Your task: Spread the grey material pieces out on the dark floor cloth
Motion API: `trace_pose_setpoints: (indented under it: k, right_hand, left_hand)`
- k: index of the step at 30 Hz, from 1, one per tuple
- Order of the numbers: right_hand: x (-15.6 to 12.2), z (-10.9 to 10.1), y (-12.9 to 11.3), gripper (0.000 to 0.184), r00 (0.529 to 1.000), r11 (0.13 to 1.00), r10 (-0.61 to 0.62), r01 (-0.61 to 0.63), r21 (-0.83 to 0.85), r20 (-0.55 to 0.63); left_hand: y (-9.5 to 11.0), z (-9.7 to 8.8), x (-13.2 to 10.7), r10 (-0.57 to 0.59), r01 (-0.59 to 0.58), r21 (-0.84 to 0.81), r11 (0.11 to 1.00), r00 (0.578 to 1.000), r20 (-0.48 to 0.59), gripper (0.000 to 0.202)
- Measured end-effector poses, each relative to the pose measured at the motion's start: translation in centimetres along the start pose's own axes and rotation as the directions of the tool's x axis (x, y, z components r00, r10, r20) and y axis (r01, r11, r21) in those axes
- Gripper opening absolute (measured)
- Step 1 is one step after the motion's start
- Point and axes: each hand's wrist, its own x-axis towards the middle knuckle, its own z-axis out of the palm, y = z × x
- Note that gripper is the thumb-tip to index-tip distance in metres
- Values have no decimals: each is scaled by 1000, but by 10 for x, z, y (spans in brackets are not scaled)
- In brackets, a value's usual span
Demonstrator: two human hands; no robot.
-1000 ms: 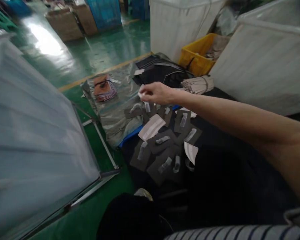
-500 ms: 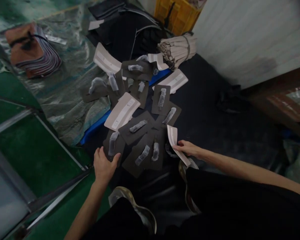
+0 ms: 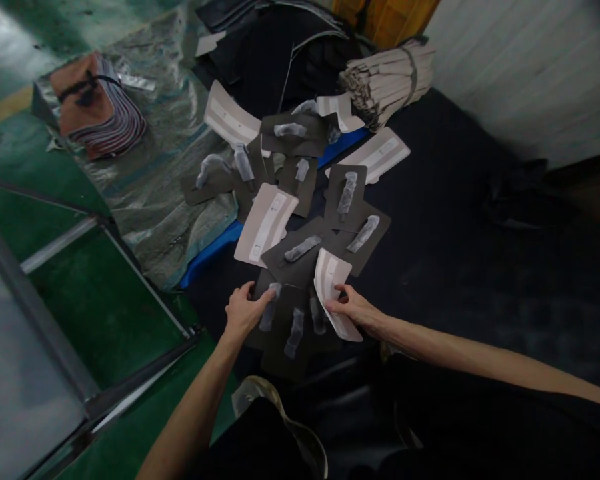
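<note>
Several dark cards, each with a small clear packet on it, lie scattered on black cloth (image 3: pixel 455 220). My left hand (image 3: pixel 244 311) rests on the nearest dark card (image 3: pixel 280 327), fingers curled over its edge and its packet. My right hand (image 3: pixel 353 308) pinches a curved white card (image 3: pixel 330 283) and holds it upright over the pile. More white cards (image 3: pixel 266 223) lie face down among the dark ones.
A banded bundle of beige cards (image 3: pixel 387 80) lies at the back right. A tied stack of reddish pieces (image 3: pixel 97 107) sits on a grey woven sheet (image 3: pixel 165 173) at the left. Green floor and a metal frame (image 3: pixel 130 393) are at the left, a yellow crate (image 3: pixel 385 17) at the top.
A second ago only my right arm reached far out over the pile. Since then both hands came to the near cards; the right hand moved left holding the white card and the left slid right.
</note>
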Motion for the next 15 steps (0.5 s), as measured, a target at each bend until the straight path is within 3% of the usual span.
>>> trace_pose_setpoints:
  k: [6, 9, 12, 15]
  right_hand:
    - [-5, 26, 18, 119, 993, 998, -55, 58, 27, -100]
    - [-9, 36, 22, 121, 992, 995, -84, 89, 48, -90]
    - [-14, 46, 19, 126, 993, 980, -118, 116, 160, 5]
    - [-16, 54, 11, 133, 971, 962, -186, 149, 227, 151]
  left_hand:
    - [-1, 31, -36, -107, 103, -428, 898, 994, 14, 93]
    - [0, 42, -54, -161, 228, -608, 760, 973, 165, 83]
    - [3, 51, -70, -106, 291, -759, 583, 953, 283, 79]
    - [12, 56, -80, -43, 335, -801, 497, 931, 362, 75]
